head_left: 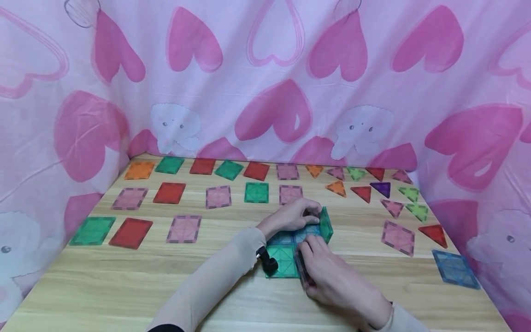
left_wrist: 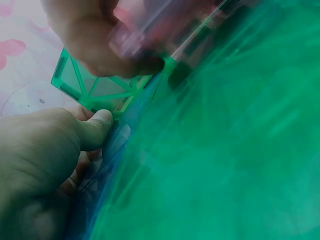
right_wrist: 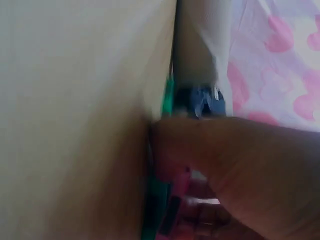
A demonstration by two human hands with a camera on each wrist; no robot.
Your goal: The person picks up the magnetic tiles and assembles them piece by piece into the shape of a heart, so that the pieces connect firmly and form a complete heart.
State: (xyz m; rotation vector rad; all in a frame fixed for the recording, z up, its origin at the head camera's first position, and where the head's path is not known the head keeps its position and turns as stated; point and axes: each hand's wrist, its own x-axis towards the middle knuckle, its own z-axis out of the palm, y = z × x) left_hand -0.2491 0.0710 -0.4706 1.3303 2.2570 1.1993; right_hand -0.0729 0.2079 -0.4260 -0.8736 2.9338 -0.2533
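My left hand [head_left: 295,215] pinches the edge of an upright green magnetic tile [head_left: 326,225], its thumb low on the tile in the left wrist view. In my right hand [head_left: 332,272] is a pink magnetic tile [right_wrist: 172,215], held on edge along the right side of a flat green tile [head_left: 282,262]. Flat blue tiles [head_left: 307,233] adjoin that green one and lie partly under my hands. The left wrist view is largely filled by the flat green tile [left_wrist: 215,150], and the pink tile is blurred there.
Spread over the wooden table [head_left: 124,281] are square tiles, such as a red one [head_left: 131,233] and a pink one [head_left: 184,229]. Triangles, including a purple one [head_left: 380,189], lie at the back right. A blue square [head_left: 455,269] is near the right edge. Pink curtains [head_left: 265,115] surround the table.
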